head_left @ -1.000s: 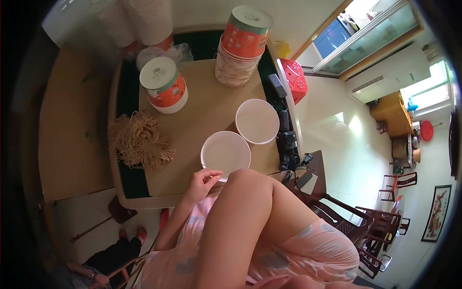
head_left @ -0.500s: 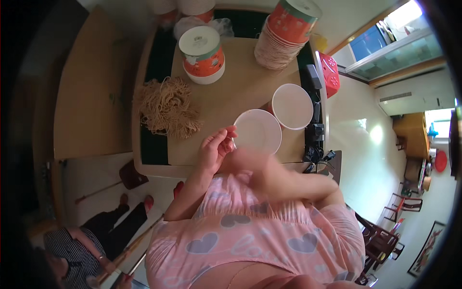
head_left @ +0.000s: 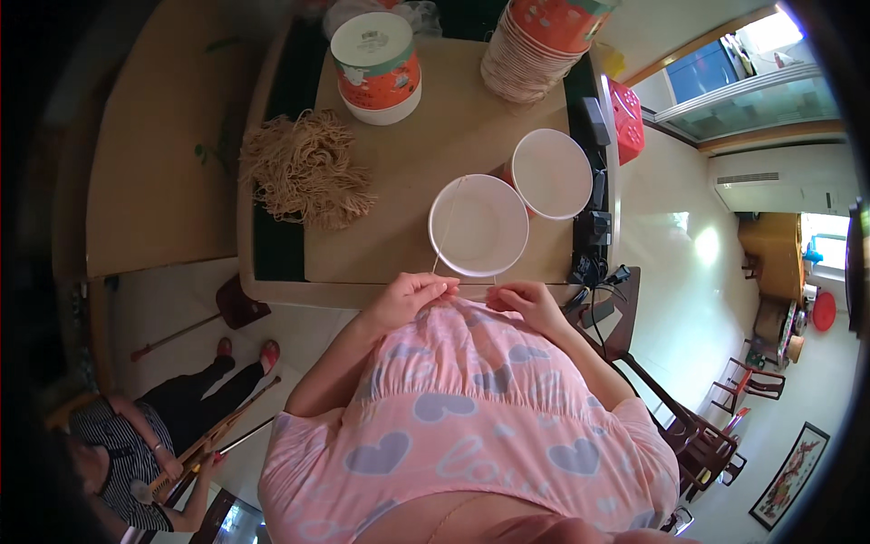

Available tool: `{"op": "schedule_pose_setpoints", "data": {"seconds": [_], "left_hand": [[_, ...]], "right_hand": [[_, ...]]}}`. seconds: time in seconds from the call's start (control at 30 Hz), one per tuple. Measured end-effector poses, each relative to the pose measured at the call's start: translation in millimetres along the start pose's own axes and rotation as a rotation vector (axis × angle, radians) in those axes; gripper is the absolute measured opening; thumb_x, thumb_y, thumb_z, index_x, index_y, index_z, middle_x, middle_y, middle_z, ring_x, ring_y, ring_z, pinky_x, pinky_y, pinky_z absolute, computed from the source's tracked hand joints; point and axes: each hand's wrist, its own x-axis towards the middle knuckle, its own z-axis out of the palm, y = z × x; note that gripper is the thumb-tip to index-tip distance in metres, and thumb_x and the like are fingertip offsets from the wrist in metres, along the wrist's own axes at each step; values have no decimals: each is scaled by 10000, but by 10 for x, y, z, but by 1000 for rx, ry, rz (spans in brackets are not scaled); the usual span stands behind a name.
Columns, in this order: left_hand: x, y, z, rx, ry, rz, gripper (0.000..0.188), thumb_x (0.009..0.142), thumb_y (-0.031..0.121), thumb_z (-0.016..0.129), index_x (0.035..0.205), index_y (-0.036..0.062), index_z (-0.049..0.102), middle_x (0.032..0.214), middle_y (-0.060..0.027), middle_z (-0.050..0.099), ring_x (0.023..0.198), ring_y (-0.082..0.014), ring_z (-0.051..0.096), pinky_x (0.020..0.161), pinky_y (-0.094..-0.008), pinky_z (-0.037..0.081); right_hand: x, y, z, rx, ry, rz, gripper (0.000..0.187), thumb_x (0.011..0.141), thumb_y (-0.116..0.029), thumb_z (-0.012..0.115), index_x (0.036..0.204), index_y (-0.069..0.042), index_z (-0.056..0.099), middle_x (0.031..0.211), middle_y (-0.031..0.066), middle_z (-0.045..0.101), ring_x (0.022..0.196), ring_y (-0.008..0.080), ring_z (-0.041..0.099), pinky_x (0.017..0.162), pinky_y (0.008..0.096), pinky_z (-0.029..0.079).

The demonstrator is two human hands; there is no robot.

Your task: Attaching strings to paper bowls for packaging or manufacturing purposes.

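A white paper tub (head_left: 480, 258) stands at the table's near edge, its open mouth facing up. A thin beige string (head_left: 448, 227) crosses the tub's mouth and runs down to my left hand (head_left: 410, 299), whose fingers are pinched on it. My right hand (head_left: 527, 306) is closed in a pinch just below the tub's near rim, where a short bit of string shows at its fingertips. Both hands are close to my pink dress, apart from each other. A second open tub (head_left: 551, 174) touches the first on its far right. A tangled bundle of beige strings (head_left: 308, 170) lies at the left.
An upside-down orange and green tub (head_left: 376, 82) sits on another at the back. Nested tubs (head_left: 535, 63) stand at the far right. Black adapters and cables (head_left: 594, 227) line the table's right edge. Another person (head_left: 136, 453) is at the lower left.
My left hand has come off the tub's rim and moved nearer my body. My right hand, blurred before, is now steady at the right. A string now shows across the tub's mouth.
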Motion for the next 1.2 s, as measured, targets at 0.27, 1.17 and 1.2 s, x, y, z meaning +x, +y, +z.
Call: {"op": "schedule_pose_setpoints", "data": {"seconds": [0.27,1.17,1.2], "left_hand": [[163,-313,-59,230,40,-104,324,981,148,480,1213,-63,560,1090,-107,646,970,-137,611,878,-269,490],[766,472,-174,537,441,390,89,826,26,645,892,-25,616,788,-39,669,712,-85,628,637,-237,509],[758,472,-185,540,441,389,89,826,26,645,892,-25,616,788,-39,669,712,-85,628,637,-237,509]], "right_hand": [[339,543,-80,854,393,-39,133,930,-53,543,1049,2,567,997,125,639,886,211,646,831,316,539],[786,-478,247,220,251,-347,105,920,-143,598,928,-39,588,726,-34,553,621,20,470,536,172,354],[861,-486,257,159,302,-411,114,916,-144,603,909,-30,600,722,-42,565,632,19,479,538,175,364]]}}
